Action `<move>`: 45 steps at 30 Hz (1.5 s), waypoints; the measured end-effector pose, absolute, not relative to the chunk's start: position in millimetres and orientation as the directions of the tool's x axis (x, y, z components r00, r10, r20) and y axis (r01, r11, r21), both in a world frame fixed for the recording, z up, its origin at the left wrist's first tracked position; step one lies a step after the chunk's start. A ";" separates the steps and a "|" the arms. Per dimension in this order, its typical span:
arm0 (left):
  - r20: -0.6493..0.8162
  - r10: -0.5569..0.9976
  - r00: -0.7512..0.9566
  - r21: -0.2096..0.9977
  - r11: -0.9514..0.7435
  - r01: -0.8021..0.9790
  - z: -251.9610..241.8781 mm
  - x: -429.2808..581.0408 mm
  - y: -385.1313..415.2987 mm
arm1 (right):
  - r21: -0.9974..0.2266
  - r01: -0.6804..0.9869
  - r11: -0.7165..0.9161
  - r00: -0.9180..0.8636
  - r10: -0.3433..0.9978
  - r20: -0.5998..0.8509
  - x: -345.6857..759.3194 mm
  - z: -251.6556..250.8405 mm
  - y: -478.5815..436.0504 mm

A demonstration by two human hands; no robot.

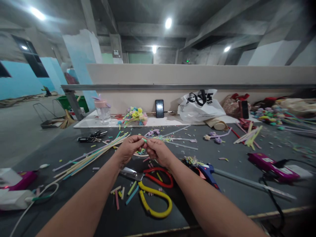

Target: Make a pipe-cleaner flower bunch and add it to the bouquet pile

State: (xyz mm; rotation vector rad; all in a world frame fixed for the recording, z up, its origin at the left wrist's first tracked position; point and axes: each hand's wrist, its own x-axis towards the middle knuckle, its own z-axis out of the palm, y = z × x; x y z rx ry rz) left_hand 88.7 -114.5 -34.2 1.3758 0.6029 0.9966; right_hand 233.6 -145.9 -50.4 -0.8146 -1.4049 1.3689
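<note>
In front of me my left hand (pixel 130 147) and my right hand (pixel 158 150) meet fingertip to fingertip. Pinched between them is a small green piece (pixel 144 140), too small to tell its exact kind. Below the hands lie large scissors (pixel 140 176) with one red and one yellow handle, the blades partly under my left wrist. Short cut strips (pixel 131 188) in pink, yellow and blue are scattered beside them. Long thin pastel strips (pixel 98 154) fan out left of my left hand. Past my right forearm rests a blue glue gun (pixel 208 172) with a clear glue stick (pixel 254 183).
Purple power boxes (pixel 273 168) with cables sit at the right, and white plugs (pixel 14 197) at the left. Along the back stand a clear cup (pixel 103 112), a colourful flower bunch (pixel 135 117), a phone (pixel 159 108) and a white bag (pixel 201 108). Keys (pixel 95 135) lie at the left.
</note>
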 end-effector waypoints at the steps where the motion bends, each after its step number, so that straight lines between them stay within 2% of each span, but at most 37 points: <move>1: 0.200 0.849 0.489 0.968 -0.096 -0.230 -34.4 88.6 -114.5 | -0.975 -0.191 0.114 -0.318 0.932 0.172 233.9 -49.8 -146.0; 6: 0.227 0.841 0.490 0.960 -0.108 -0.259 -37.6 88.0 -113.4 | -0.955 -0.295 0.013 -0.382 0.915 0.130 233.8 -47.8 -147.0; 11: 0.242 0.843 0.481 0.951 -0.108 -0.289 -38.8 87.8 -114.2 | -0.944 -0.326 -0.053 -0.440 0.892 0.102 234.9 -49.1 -148.8; 17: 0.166 0.815 0.555 0.960 -0.005 -0.279 -36.0 85.7 -117.4 | -0.942 -0.321 -0.096 -0.484 0.872 0.076 237.4 -50.4 -150.0; 22: 0.128 0.802 0.584 0.959 0.049 -0.278 -34.6 83.7 -115.1 | -0.926 -0.366 -0.088 -0.448 0.889 0.093 233.3 -49.5 -150.4; 28: 0.189 0.812 0.552 0.947 -0.002 -0.322 -33.7 89.1 -115.9 | -0.896 -0.435 -0.089 -0.442 0.888 0.126 236.2 -43.1 -150.6; 34: 0.219 0.849 0.482 0.942 -0.055 -0.331 -37.9 90.8 -115.7 | -0.901 -0.411 -0.142 -0.501 0.860 0.093 233.1 -41.8 -154.6; 39: 0.247 0.876 0.415 0.935 -0.103 -0.339 -35.7 88.7 -116.1 | -0.905 -0.413 -0.099 -0.437 0.893 0.102 231.2 -42.1 -154.7; 45: 0.268 0.858 0.438 0.936 -0.125 -0.328 -35.9 92.4 -118.4 | -0.909 -0.401 -0.110 -0.437 0.895 0.084 231.7 -40.6 -156.3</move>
